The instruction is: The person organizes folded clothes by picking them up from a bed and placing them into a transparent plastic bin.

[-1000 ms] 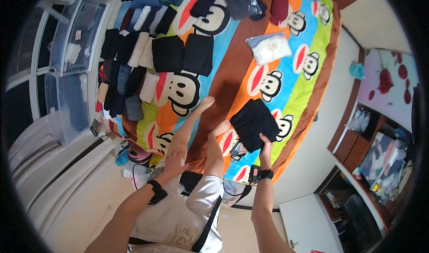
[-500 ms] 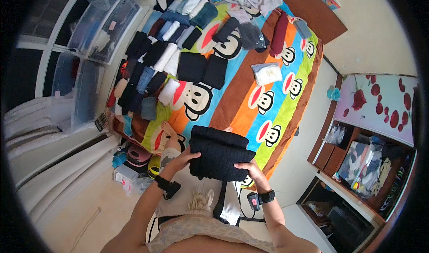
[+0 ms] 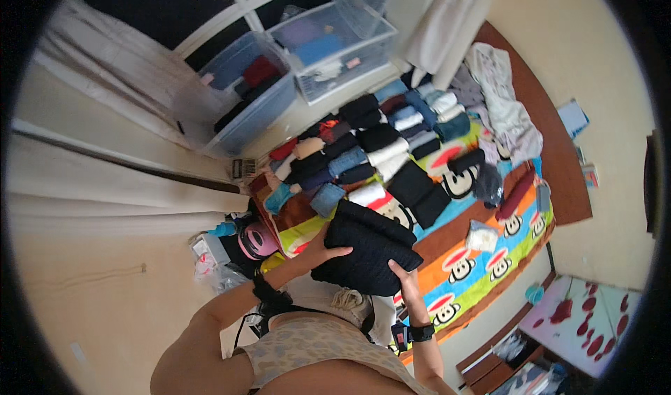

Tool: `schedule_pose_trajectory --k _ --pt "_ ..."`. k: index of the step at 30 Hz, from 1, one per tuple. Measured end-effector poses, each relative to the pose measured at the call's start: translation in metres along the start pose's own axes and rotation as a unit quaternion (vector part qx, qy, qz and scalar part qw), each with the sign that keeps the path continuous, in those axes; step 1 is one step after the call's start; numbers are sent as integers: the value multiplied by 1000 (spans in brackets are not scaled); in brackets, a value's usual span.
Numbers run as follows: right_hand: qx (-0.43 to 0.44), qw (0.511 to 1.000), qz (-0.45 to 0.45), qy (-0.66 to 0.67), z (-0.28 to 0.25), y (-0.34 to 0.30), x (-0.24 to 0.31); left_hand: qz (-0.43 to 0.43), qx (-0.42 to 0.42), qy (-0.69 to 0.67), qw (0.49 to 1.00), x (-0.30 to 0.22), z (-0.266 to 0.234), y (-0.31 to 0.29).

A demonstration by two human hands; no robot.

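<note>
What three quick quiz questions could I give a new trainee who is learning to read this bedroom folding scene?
1. True or false: both hands hold the folded black garment.
2. Where do the clear plastic bins sit? A) on the bed B) on the floor beside the bed, near the window C) on the person's lap
3. Fill in: the rows of folded clothes lie on a bedcover printed with cartoon ____ faces.

Key:
1. True: the left hand grips one edge, the right hand the other.
2. B
3. monkey
</note>
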State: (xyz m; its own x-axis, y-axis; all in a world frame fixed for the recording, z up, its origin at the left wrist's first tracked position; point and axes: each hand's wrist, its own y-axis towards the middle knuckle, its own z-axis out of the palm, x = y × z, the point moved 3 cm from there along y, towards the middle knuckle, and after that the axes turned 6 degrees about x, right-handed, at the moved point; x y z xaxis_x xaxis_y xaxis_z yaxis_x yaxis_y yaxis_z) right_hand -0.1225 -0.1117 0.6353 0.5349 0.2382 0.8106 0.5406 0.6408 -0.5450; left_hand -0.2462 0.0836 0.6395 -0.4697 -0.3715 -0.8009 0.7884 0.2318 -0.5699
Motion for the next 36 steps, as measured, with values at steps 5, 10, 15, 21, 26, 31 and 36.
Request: schedule_pose_trajectory --k 5,10,15,21,26,31,36 --pt "11 1000 -2 -12 33 53 21 -18 -128 -33 991 -4 -31 4" --pt "70 996 57 -1 42 112 20 37 -226 -62 972 -28 -55 19" --pt "136 988 65 -33 85 173 38 20 -353 -149 924 -23 -102 19" --pt "272 954 24 -122 163 225 53 5 -405 -297 865 -43 -158 1" --pt "278 936 -30 -214 194 275 41 16 -505 -146 851 -3 -264 -9" --pt "148 970 -93 -168 211 338 27 92 -544 64 831 -38 -384 4" --pt "-12 919 -134 -371 246 436 41 32 -564 148 812 -66 -487 25"
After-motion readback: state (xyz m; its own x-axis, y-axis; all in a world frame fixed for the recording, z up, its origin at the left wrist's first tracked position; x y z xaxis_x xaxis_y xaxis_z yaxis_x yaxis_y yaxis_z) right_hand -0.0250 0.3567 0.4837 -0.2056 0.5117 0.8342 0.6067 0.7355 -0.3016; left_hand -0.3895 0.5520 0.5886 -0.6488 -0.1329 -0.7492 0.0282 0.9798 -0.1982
